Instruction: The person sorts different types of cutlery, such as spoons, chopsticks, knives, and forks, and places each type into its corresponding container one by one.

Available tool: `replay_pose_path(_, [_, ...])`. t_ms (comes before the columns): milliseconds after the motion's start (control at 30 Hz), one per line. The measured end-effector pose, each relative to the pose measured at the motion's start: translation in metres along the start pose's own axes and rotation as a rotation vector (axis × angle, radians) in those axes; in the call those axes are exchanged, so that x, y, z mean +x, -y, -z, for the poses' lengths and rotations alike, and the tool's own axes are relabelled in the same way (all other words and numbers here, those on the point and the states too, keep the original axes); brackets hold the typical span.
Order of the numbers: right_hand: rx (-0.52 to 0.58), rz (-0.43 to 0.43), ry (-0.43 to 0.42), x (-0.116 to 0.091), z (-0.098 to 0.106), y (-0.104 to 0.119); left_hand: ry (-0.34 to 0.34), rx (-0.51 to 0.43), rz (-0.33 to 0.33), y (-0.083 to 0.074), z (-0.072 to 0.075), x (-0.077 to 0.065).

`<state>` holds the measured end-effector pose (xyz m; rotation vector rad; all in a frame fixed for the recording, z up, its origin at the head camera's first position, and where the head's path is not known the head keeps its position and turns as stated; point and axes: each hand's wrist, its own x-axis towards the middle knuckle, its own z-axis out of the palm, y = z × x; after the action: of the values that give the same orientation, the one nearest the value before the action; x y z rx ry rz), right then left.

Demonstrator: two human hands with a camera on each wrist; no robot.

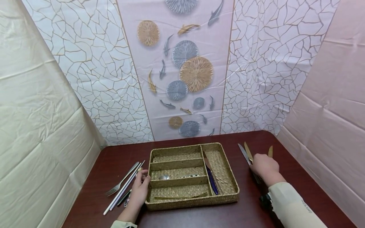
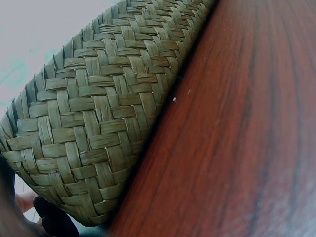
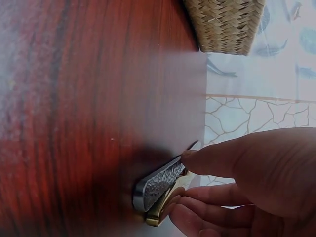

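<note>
A woven cutlery tray [image 1: 191, 205] with compartments stands on the table, and my left hand [image 1: 139, 190] touches its left side, the thumb at the rim. The left wrist view shows the outer woven wall [image 2: 94, 118] close up. To the right of the tray, my right hand [image 1: 265, 167] pinches knives by their handles. In the right wrist view, the thumb presses a dark hammered knife handle [image 3: 160, 185] while the fingers lie against a gold knife handle [image 3: 154, 217]. A silver blade [image 1: 243, 151] and a gold blade [image 1: 248, 151] point away; another gold blade [image 1: 270, 151] shows beyond the hand.
Inside the tray lie a blue-handled knife [image 1: 212, 182], a spoon [image 1: 164, 177] and a gold utensil [image 1: 179, 198]. Left of it are a fork [image 1: 115, 188], chopsticks [image 1: 121, 192] and other utensils, partly behind the left hand. Cloth walls [image 1: 185, 95] border the dark red table [image 1: 91, 193].
</note>
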<state>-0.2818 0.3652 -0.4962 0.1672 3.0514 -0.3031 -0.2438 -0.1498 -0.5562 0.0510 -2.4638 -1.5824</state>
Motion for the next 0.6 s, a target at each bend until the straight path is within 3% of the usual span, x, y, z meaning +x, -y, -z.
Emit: replay_pose_path(600, [0.110, -0.011, 0.047, 0.001, -0.003, -0.014, 0.015, -0.005, 0.011, -0.005, 0.000, -0.002])
